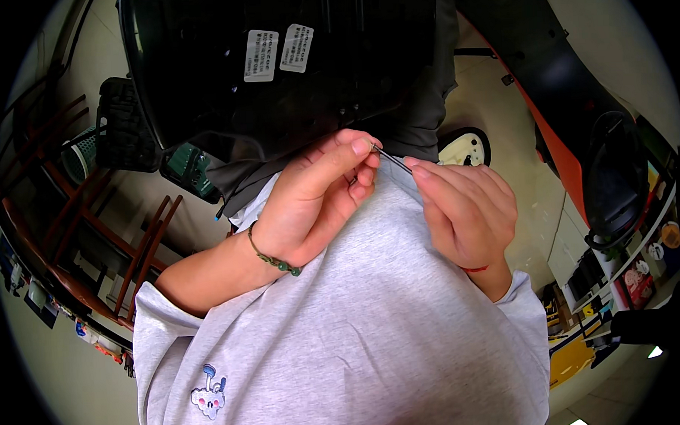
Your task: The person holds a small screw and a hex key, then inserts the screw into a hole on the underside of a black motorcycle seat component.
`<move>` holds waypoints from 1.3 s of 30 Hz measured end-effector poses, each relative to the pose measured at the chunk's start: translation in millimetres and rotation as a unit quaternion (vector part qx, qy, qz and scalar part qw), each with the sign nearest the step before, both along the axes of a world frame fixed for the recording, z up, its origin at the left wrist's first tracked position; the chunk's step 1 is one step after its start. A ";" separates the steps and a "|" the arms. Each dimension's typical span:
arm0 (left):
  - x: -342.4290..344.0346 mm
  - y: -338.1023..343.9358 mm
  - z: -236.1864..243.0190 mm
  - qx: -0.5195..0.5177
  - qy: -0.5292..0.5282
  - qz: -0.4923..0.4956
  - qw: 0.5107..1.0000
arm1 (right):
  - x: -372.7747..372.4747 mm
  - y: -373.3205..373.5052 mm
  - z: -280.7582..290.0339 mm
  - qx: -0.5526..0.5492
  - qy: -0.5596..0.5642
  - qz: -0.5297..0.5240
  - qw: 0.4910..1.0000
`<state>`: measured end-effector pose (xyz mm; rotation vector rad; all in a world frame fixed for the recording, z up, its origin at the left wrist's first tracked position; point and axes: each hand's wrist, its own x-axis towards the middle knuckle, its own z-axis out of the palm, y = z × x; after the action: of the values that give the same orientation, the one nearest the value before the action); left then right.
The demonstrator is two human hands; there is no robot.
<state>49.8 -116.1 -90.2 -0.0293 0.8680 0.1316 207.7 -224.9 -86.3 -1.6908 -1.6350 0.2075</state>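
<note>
My left hand [320, 187] is closed, thumb against fingers, on a small metal piece [374, 147], too small to make out. My right hand [467, 208] grips a thin dark metal rod [393, 159] between thumb and fingers; its far end meets the piece at my left fingertips. Just beyond both hands lies a large glossy black panel [201, 82] with two white labels, over my lap in dark grey trousers [416, 135].
An open tool case [124, 130] and a green item [189, 169] lie left, near wooden chair frames [82, 221] and a basket [80, 158]. A cream-and-black object [461, 150] is on the floor. A long black-and-red piece [542, 115] and cluttered shelving [594, 308] stand right.
</note>
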 end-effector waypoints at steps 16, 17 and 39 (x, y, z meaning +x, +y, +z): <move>6.9 -3.3 2.4 -0.039 0.016 0.060 0.997 | 0.8 9.9 -11.9 0.027 0.002 0.005 1.000; 7.1 -2.9 2.5 -0.043 0.014 0.063 0.997 | 0.7 10.6 -12.4 0.026 -0.001 0.005 1.000; 3.3 -3.1 2.2 -0.097 -0.034 0.131 0.986 | -0.5 28.4 -19.3 0.028 -0.015 0.001 0.999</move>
<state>53.1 -119.1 -88.0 -0.3305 0.8035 0.2905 207.3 -196.6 -105.6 -1.6572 -1.6498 0.1366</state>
